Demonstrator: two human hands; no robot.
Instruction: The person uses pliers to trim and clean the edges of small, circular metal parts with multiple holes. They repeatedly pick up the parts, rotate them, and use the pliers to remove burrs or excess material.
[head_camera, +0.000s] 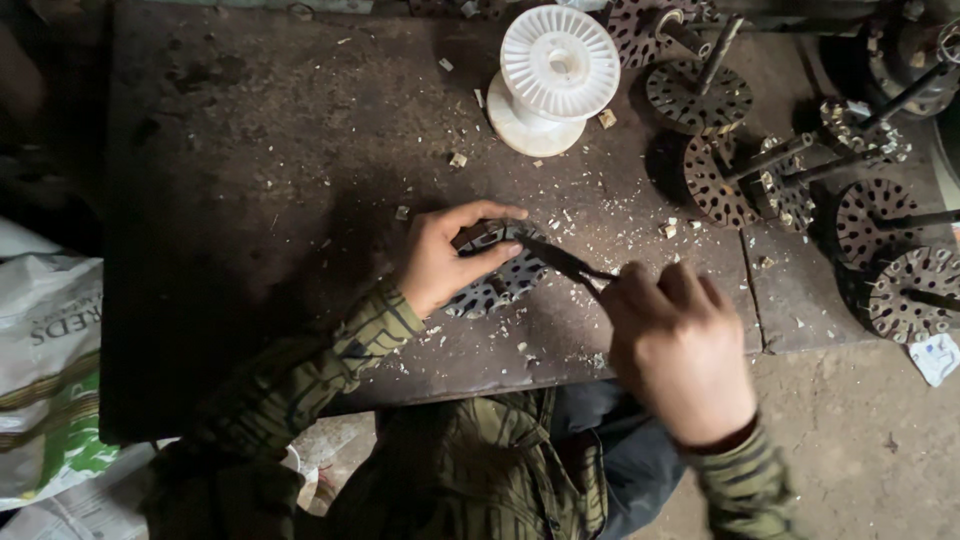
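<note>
Nearest, the right hand (680, 350) grips a thin dark tool (565, 262), its tip on a slotted metal disc (500, 275) lying on the dark worktop (280, 180). Left hand (445, 255) clasps that disc's edge. Beyond stand a white plastic spool (555, 80) and more slotted discs on shafts (720, 170).

Workshop: scarred bench (250, 200), slotted rotor cores (900, 290)

Far out past your left hand's fingers (478, 222), at the frame's left edge: a white woven sack (45, 370), bulging, with green and tan bands and dark print. Well beyond your right hand's fingers (660, 285), toward the right edge: a small crumpled white-and-blue wrapper (937, 357).
</note>
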